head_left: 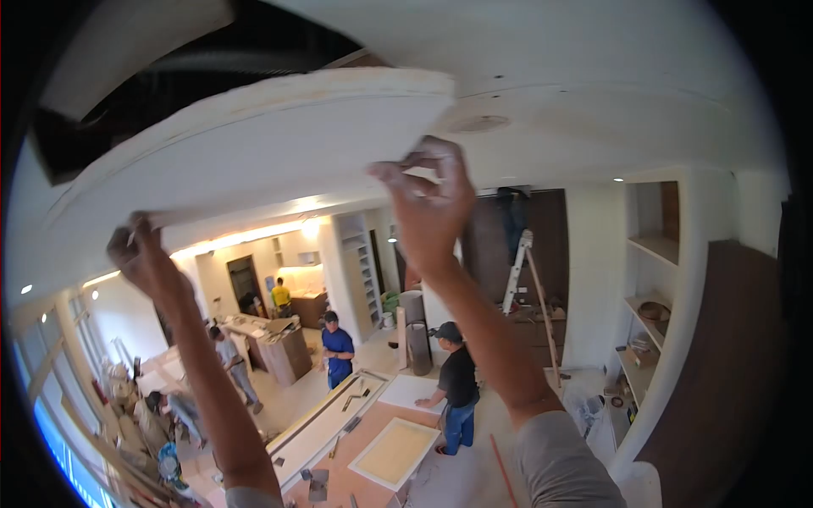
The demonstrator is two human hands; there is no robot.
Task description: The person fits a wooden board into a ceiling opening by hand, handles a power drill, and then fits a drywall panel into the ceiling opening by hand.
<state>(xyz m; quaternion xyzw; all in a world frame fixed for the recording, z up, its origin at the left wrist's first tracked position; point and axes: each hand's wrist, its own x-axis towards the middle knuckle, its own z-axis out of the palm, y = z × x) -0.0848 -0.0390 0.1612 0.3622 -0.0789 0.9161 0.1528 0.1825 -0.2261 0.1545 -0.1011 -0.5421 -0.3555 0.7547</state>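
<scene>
My left hand point(146, 258) is raised at the left with its fingers curled together near the lower edge of a white ceiling panel point(271, 140). A small pale bit shows between those fingers, too blurred to name. Higher and to the right, my right hand point(432, 199) is closed in a pinch, thumb toward the fingers, in front of the panel's right part. What it pinches, if anything, cannot be made out. The panel has a rough, curved upper edge, and above it a dark opening point(254, 42) shows in the ceiling.
Far below are a worktable with a framed panel point(396, 453), a person in a black shirt point(460, 381) and a person in blue point(337, 351). A stepladder point(518, 271) carries someone. Shelves point(648, 305) stand at the right; several other people work at the left.
</scene>
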